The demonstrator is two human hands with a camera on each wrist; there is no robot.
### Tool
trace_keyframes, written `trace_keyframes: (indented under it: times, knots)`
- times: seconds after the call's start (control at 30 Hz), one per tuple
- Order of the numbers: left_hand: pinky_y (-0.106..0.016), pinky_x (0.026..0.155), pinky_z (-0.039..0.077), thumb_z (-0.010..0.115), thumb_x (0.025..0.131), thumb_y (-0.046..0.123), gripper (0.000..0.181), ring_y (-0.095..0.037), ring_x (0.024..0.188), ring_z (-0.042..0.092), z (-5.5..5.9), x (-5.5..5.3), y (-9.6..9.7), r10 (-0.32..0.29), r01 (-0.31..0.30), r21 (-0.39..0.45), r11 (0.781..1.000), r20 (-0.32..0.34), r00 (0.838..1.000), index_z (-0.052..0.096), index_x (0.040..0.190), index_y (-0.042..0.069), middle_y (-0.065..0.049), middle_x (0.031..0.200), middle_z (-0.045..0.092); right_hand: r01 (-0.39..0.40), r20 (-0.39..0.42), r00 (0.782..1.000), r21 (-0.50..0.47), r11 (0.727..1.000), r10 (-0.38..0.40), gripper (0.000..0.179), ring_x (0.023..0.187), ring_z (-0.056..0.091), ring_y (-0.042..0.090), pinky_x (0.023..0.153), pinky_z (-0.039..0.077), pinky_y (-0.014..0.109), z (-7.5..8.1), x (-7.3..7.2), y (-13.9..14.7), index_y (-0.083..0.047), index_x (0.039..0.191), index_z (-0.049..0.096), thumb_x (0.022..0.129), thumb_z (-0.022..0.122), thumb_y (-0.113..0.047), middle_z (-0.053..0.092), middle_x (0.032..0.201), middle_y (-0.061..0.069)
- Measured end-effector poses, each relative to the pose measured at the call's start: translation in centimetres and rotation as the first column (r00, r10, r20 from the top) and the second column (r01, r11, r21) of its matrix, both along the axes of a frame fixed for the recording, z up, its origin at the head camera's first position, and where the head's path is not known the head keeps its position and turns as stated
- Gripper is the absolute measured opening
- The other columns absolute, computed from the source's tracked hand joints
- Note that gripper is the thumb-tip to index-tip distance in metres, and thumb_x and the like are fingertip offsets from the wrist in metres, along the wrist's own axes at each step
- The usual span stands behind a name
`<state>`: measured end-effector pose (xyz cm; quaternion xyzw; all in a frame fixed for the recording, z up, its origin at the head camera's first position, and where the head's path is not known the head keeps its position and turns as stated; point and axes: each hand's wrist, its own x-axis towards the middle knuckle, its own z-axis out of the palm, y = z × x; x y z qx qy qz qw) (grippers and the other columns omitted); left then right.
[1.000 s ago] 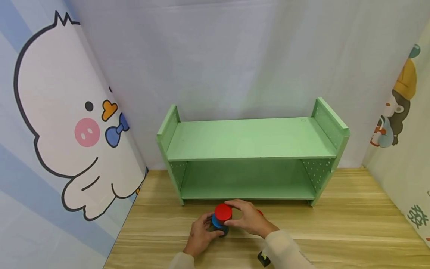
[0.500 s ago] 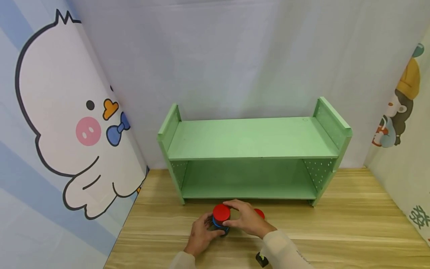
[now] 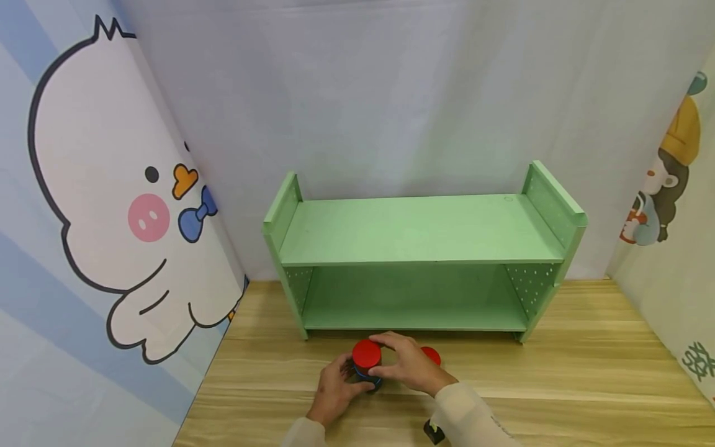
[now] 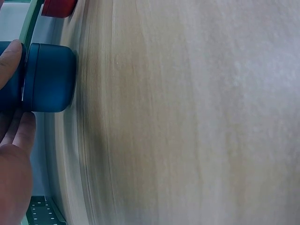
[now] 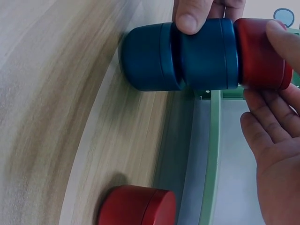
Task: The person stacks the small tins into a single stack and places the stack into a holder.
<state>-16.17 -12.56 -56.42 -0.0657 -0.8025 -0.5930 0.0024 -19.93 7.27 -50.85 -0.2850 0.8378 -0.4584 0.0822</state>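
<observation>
Several lidded canisters form an upright stack in front of the shelf. At the bottom, a blue canister point(image 5: 147, 58) sits on the table, and a second blue canister point(image 5: 206, 58) is above it. A red canister point(image 5: 260, 54) tops the stack, its lid point(image 3: 367, 353) facing up in the head view. My left hand point(image 3: 334, 391) holds the upper blue canister between thumb and fingers. With thumb and fingers on opposite sides, my right hand point(image 3: 410, 365) grips the red one. Whether the red canister rests fully on the blue lid is hard to tell.
Another red canister point(image 5: 133, 206) stands on the table to the right of the stack. A small black object point(image 3: 433, 432) with a yellow mark lies near my right sleeve. The green two-tier shelf point(image 3: 419, 230) stands behind, against a grey cloth backdrop point(image 3: 357, 93).
The red canister in my right hand has shifted slightly left over the upper blue canister, whose lid was partly visible earlier and is now covered. My left hand has stayed almost still.
</observation>
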Motion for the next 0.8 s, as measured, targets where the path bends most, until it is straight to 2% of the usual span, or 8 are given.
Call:
trace_keyframes:
  times: [0.37,0.63,0.8]
  knots:
    - [-0.039,0.096,0.056,0.089,0.071,0.001,0.062,-0.040,0.115,0.062,0.1,0.1,0.0,-0.004,0.004,-0.004,1.000,-0.003,1.000,0.059,0.125,-0.008,-0.025,0.125,0.063,0.004,0.012,1.000,-0.025,1.000,-0.004,0.067,0.123,0.055,0.039,0.100,0.048,0.059,-0.1,0.1,0.3,0.002,0.139,0.055,0.083,0.084,-0.022,0.057,0.136,0.019]
    - [-0.040,0.097,0.055,0.089,0.071,0.003,0.061,-0.041,0.115,0.062,-0.2,0.1,0.0,0.008,-0.008,-0.014,1.000,0.003,1.000,0.060,0.124,-0.008,-0.025,0.124,0.064,0.048,-0.029,0.998,-0.026,0.999,-0.048,0.064,0.121,0.057,0.040,0.097,0.049,0.060,-1.0,0.3,2.3,0.003,0.136,0.057,0.083,0.084,-0.021,0.060,0.133,0.019]
    - [-0.040,0.097,0.055,0.089,0.071,0.003,0.062,-0.042,0.115,0.061,-0.4,0.1,0.1,0.015,-0.015,0.005,1.000,0.003,1.000,0.059,0.124,-0.008,-0.026,0.124,0.064,0.081,-0.046,0.996,-0.014,0.997,-0.082,0.062,0.122,0.056,0.039,0.100,0.048,0.058,-1.7,0.3,3.7,0.005,0.135,0.058,0.084,0.083,-0.019,0.061,0.132,0.018]
